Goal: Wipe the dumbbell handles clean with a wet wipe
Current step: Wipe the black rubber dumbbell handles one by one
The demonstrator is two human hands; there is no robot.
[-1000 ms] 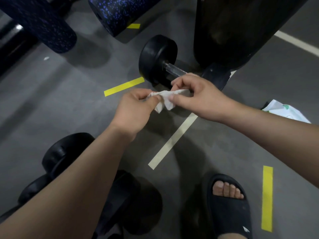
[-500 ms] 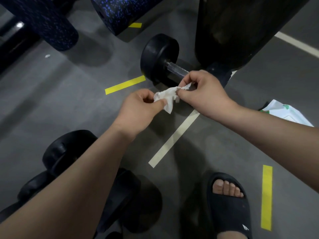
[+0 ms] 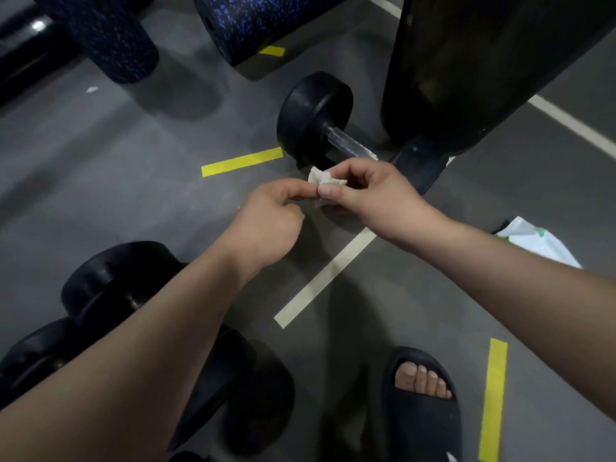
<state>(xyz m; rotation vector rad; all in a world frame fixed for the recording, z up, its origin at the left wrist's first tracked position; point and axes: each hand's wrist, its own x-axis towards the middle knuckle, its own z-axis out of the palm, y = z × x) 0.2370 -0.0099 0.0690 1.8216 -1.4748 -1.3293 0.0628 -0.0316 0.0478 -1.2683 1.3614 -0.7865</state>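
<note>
Above the floor (image 3: 133, 195), beside the dumbbell (image 3: 316, 118): wet wipe (image 3: 320, 178) bunched, wiping apparently not begun.
Fingers of the right hand (image 3: 373, 198) pinch the wipe; the left hand (image 3: 270, 225) nips its near corner. The handle (image 3: 350, 145) beyond and the other dumbbells (image 3: 116, 288) remain to do.

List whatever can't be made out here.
All head view.
Dumbbell: far end hidden behind the black post.
Wipe: mostly covered by the right hand; whether the left hand pinches it is unclear.
Pack: partly behind the right forearm, print too small.
Near dumbbells: handles under the left forearm.
</note>
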